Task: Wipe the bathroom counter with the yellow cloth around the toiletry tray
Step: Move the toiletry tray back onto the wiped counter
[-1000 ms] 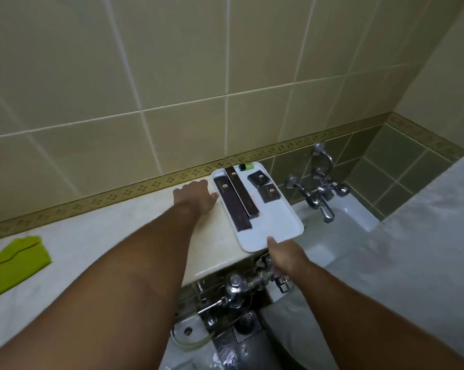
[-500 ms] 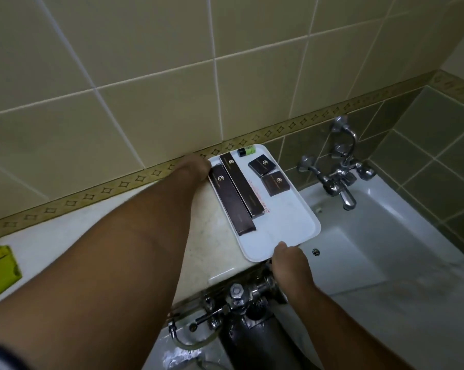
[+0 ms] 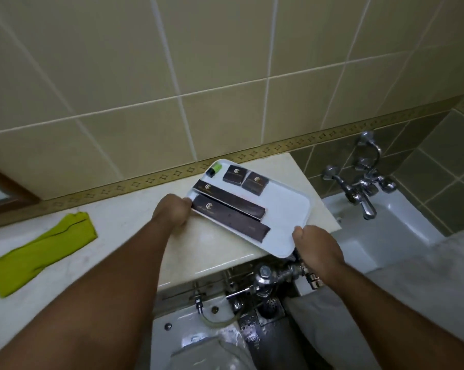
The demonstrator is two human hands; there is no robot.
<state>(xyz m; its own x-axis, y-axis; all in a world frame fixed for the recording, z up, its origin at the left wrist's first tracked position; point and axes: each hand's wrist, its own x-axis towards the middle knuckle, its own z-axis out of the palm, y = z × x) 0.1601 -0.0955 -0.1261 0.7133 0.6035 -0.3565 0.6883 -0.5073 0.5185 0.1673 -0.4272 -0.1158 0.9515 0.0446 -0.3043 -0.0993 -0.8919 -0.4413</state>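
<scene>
A white toiletry tray (image 3: 286,209) carries two long dark boxes, two small dark square boxes and a small green item. It sits tilted at the right end of the pale marble counter (image 3: 134,236). My left hand (image 3: 172,210) grips the tray's left edge. My right hand (image 3: 314,245) grips its near right corner, which juts past the counter's front edge. The yellow cloth (image 3: 41,252) lies flat on the counter, far left of both hands, with nothing touching it.
A tiled wall with a patterned border runs behind the counter. A chrome tap (image 3: 358,190) stands over the white bathtub (image 3: 385,236) on the right. Chrome flush pipework (image 3: 265,281) and a toilet (image 3: 198,343) sit below the counter's front edge.
Both hands have closed on the tray and turned it, its left end swinging toward me and away from the wall. The view has shifted, so the yellow cloth shows more fully.
</scene>
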